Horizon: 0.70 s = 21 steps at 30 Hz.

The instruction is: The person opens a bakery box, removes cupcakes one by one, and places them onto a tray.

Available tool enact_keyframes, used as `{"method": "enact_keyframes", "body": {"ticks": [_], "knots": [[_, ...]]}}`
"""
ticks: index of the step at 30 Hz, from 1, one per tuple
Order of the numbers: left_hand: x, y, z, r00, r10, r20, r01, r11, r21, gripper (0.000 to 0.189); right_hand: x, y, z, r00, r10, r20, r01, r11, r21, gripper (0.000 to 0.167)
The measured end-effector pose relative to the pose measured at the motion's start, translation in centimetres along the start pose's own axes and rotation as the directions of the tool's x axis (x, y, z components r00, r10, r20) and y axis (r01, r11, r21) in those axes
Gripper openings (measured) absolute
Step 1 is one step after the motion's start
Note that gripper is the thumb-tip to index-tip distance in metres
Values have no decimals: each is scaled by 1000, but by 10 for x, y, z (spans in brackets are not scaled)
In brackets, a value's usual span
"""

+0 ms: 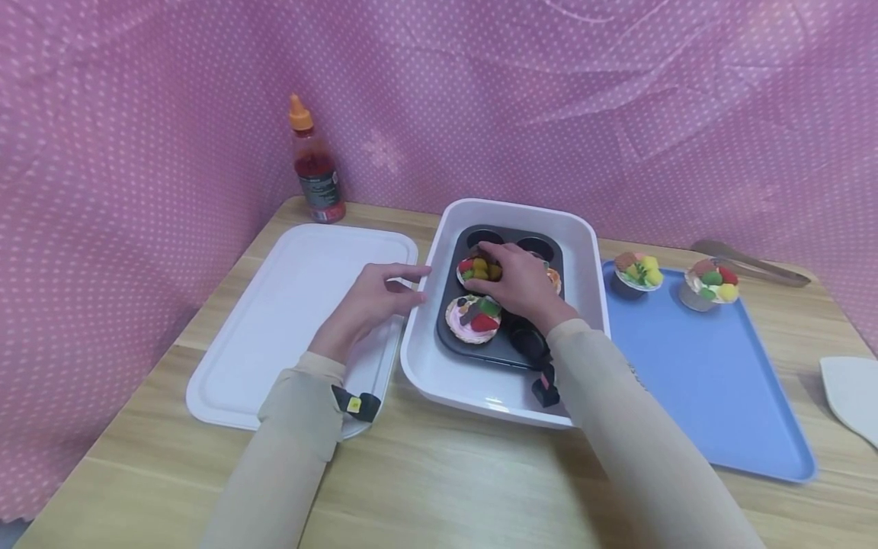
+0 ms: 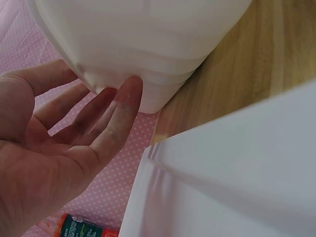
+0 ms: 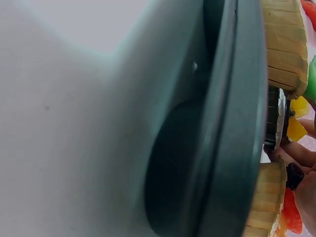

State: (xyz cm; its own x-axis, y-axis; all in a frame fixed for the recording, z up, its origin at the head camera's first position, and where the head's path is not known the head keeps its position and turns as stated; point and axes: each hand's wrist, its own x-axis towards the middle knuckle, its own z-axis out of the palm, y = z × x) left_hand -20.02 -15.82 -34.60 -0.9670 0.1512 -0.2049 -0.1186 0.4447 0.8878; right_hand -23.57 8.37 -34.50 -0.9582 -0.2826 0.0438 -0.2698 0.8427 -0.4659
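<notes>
A dark muffin tin point(image 1: 509, 238) lies inside a white plastic bin point(image 1: 583, 259). My right hand point(image 1: 521, 282) reaches over it and grips a toy cupcake point(image 1: 482, 268) with red and yellow toppings between thumb and fingers. In the right wrist view this cupcake point(image 3: 296, 118) has a dark cup and sits at the tin's upper edge. Just nearer lies a pink-topped cupcake point(image 1: 473, 320) with a strawberry; another cupcake point(image 1: 553, 280) is partly hidden behind my hand. Extended fingers of my left hand point(image 2: 74, 143) touch the bin's outer left wall.
On the left is a white lidlike tray point(image 1: 274, 320), with a sauce bottle point(image 1: 318, 179) behind it. Two cupcakes, one dark-cupped point(image 1: 634, 278) and one pale-cupped point(image 1: 706, 288), stand on a blue tray point(image 1: 713, 389) at right. Tongs point(image 1: 754, 263) and a white board point(image 1: 853, 393) lie beyond.
</notes>
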Motion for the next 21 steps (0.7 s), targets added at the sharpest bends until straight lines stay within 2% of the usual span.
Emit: {"method": "enact_keyframes", "body": {"ticks": [21], "knots": [[1, -1, -1, 1000, -11, 6, 11, 1000, -21, 46, -1, -1, 1, 1000, 13, -27, -12, 1000, 20, 75]]}}
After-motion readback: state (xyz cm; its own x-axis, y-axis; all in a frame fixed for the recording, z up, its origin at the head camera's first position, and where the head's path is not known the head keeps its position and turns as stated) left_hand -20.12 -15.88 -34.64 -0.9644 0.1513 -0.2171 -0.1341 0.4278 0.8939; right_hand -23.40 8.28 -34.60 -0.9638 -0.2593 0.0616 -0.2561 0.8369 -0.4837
